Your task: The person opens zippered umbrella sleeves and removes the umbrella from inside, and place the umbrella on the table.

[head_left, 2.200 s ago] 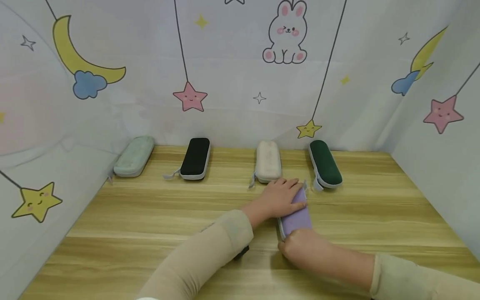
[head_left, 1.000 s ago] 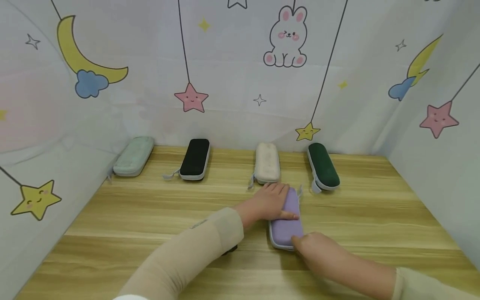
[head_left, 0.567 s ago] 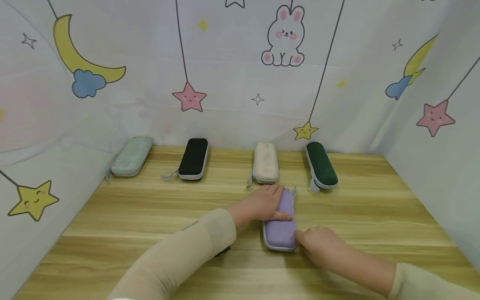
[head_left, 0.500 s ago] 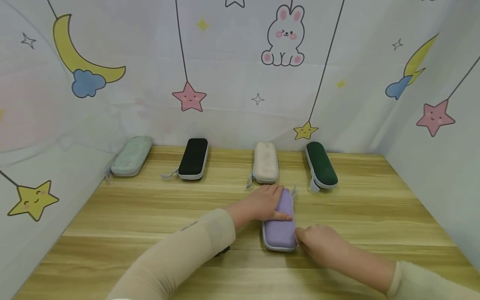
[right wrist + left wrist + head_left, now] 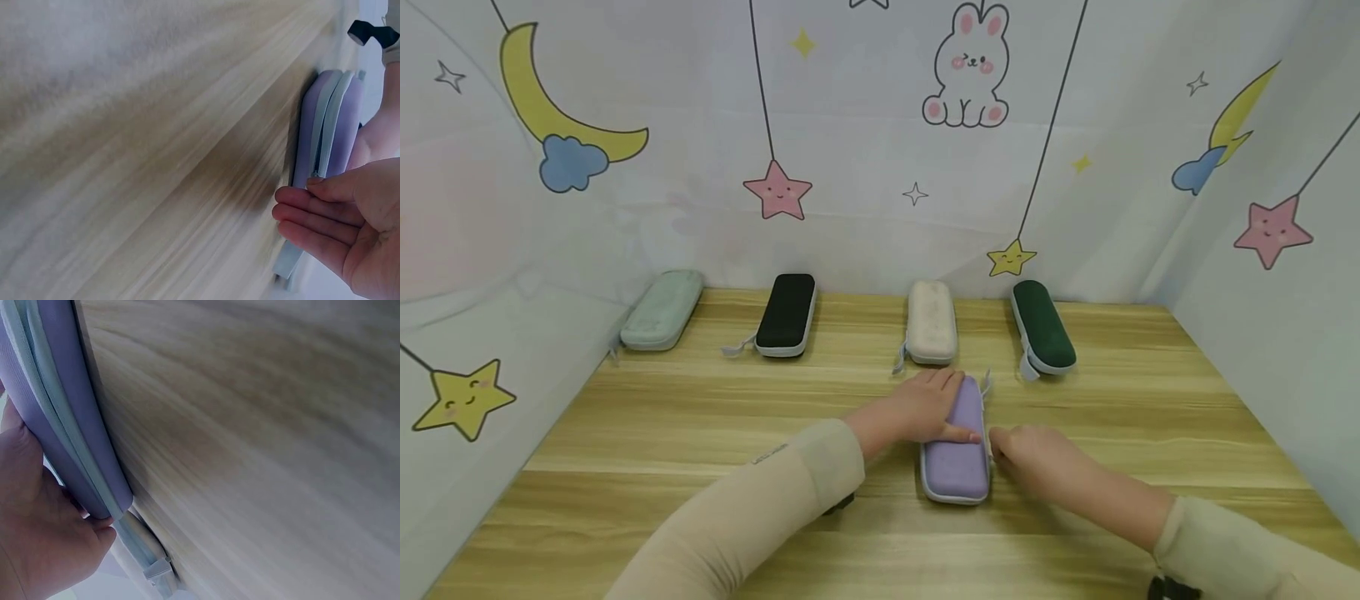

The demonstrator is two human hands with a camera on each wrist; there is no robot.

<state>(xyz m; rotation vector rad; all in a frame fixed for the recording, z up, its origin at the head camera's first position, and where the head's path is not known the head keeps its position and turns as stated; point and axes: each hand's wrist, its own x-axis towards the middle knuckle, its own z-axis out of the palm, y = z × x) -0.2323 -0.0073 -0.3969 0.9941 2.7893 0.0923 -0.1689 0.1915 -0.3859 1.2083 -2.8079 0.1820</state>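
Note:
A purple zippered case (image 5: 955,475) with pale grey piping lies on the wooden table, lengthwise to me. My left hand (image 5: 921,406) holds its far half, the thumb across the lid and the fingers over the far end. In the left wrist view, fingertips of that hand (image 5: 44,531) curl at the case's end. Along the case's right side, my right hand (image 5: 1037,454) pinches at the zip with thumb and forefinger. The right wrist view shows the zip (image 5: 320,137) parted in a narrow dark slit leading up to those fingertips. The zip pull is hidden by them.
Along the back stand a mint case (image 5: 662,310), a black case (image 5: 786,315), a cream case (image 5: 932,321) and a dark green case (image 5: 1043,325), each with a strap. The cream one lies just beyond my left hand. A printed curtain (image 5: 850,250) encloses the table.
My right hand has gone from the case's near end, round its corner, and up along the right side. The case has shifted left and towards me, with my left hand staying on it.

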